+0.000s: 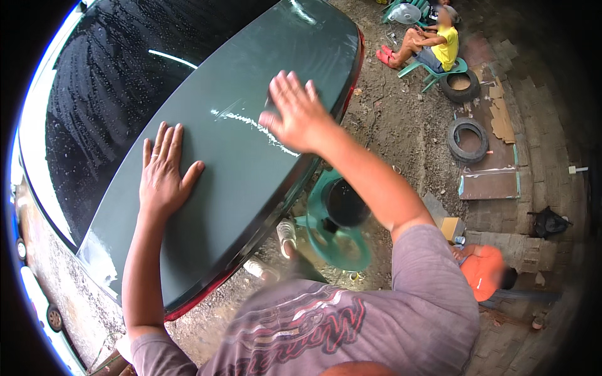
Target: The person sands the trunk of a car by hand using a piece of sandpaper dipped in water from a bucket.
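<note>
A dull grey-green car trunk lid point(232, 169) stretches out before me. My left hand point(164, 170) lies flat on its left part, fingers stretched upward and thumb out to the side, with a ring on one finger. Farther right, my right hand point(296, 116) is spread palm down over the lid, slightly blurred. A dark edge shows beside its fingers; whether that is shadow or a thin thing under the palm, I cannot tell. Just below and left of this hand runs a jagged whitish streak point(254, 125) on the paint. Another pale patch point(99, 260) marks the lid's near left corner.
The wet rear window point(119, 81) lies beyond the lid. At my right stands a green plastic chair point(342, 247) with a black round container point(346, 202) on it. Tires point(467, 139) lie farther right. One person in yellow point(444, 50) sits far right, another in orange point(486, 272) nearer.
</note>
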`<state>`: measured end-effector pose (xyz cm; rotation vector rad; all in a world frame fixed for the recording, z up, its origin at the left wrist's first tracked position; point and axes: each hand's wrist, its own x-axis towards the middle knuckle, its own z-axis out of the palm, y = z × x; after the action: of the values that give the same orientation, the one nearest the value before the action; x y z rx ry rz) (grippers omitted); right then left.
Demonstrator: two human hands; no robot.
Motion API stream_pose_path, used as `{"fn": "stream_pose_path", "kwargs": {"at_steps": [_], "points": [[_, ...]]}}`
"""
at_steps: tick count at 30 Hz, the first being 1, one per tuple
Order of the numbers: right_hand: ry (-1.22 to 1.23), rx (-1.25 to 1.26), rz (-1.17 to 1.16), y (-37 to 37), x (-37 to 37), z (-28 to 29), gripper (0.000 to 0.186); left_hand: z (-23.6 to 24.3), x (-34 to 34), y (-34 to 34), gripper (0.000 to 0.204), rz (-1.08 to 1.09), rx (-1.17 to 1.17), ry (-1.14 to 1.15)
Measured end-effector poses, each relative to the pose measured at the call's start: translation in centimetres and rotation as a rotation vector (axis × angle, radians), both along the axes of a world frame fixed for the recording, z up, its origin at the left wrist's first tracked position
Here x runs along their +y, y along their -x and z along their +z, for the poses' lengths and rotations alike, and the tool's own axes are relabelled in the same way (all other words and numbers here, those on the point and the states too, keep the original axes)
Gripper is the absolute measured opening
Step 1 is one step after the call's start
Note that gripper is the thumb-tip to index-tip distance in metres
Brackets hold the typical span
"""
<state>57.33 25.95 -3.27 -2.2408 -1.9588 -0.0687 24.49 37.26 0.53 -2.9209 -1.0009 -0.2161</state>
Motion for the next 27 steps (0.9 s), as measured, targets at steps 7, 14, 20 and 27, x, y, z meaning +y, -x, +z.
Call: {"fn": "stream_pose_path", "kwargs": {"at_steps": [7,14,20,27], "points": [[-0.007,0.087,-0.31,-11.2,8.7,-0.7,0.113,0.0,0.3,-0.7,0.089,0.004,0.03,-0.028],[-0.101,0.117,-0.155,-4.0,4.2,-0.2,0.096,0.0,0.4,-0.6,0.089,0.005,0.027,0.001],[-0.122,0.053,-0.303,-13.6,2.9,2.6,0.083,0.0,0.3,-0.8,0.087,0.009,-0.006,0.002],[-0.184,0.201,-0.298,-12.3,1.1,1.8,0.057,0.8,0.2,-1.3,0.08,0.041,-0.162,0.094]]}}
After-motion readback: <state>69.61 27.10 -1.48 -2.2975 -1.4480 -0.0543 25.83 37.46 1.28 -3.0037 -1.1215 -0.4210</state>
